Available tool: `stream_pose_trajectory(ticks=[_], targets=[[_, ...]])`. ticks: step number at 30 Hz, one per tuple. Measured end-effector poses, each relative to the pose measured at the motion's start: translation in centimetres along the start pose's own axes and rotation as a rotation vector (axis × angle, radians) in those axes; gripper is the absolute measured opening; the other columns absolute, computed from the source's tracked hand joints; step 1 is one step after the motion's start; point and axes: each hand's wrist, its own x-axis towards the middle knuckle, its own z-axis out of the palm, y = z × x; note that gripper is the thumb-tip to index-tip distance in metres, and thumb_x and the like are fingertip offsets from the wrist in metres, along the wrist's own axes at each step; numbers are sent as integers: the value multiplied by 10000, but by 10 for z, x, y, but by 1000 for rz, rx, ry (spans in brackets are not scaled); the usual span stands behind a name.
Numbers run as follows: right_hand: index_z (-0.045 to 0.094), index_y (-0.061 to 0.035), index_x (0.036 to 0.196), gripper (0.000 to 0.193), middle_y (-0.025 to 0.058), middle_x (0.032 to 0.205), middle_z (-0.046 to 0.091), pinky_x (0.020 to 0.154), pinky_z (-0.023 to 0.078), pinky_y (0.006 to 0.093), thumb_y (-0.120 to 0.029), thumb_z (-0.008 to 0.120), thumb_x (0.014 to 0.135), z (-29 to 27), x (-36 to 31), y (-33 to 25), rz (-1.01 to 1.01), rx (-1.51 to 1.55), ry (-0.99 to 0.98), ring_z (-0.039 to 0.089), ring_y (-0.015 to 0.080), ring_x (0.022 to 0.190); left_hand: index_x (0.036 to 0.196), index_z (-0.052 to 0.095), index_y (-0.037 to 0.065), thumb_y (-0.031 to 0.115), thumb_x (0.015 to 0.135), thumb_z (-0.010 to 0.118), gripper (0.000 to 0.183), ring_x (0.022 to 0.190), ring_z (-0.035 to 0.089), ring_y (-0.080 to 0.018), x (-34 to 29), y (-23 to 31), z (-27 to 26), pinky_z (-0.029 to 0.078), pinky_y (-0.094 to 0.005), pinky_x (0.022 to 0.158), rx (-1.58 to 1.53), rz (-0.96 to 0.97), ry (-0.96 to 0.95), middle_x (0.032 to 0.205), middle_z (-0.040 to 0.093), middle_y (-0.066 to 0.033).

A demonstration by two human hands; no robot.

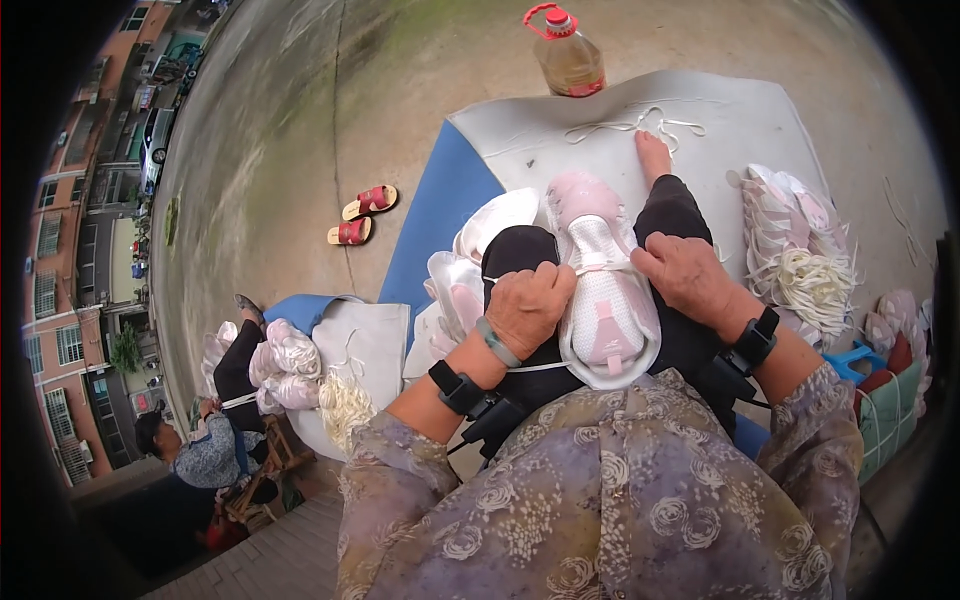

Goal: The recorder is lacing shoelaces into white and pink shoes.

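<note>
A white and pale pink sneaker [603,290] lies between my thighs, heel toward me and toe away. A white shoelace [597,268] runs across its upper part. My left hand [530,312] is closed on the lace at the shoe's left side, and a loose white end trails below that hand. At the right side my right hand [690,282] is closed too, thumb against the fingers, gripping the lace. Just left of my leg lie more white and pink shoes [460,290], partly hidden by my knee.
White sheeting [740,115] and a blue mat [440,200] cover the ground. Right are shoes [785,205], a heap of cream laces [808,285] and a bag [890,420]. Beyond stand an oil bottle [570,60] and red slippers [360,215]. Another person [215,455] sits at left among shoes.
</note>
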Motion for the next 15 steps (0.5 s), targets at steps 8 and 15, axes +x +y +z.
stream_pose_trajectory(ticks=[8,15], targets=[[497,-66,833,118,43,698,477,492,457,326,-115,545,737,10,8,12,-71,44,49,569,194,620,779,512,103,46,743,533,71,568,534,-285,-62,-107,-32,417,-393,479,277,-347,113,632,465,-91],[468,-82,783,122,76,647,448,459,421,378,-120,584,787,-23,-36,37,122,63,79,531,278,554,721,491,94,64,736,574,89,575,484,-278,-120,-113,-69,396,-388,498,274,-311,125,630,454,-83]])
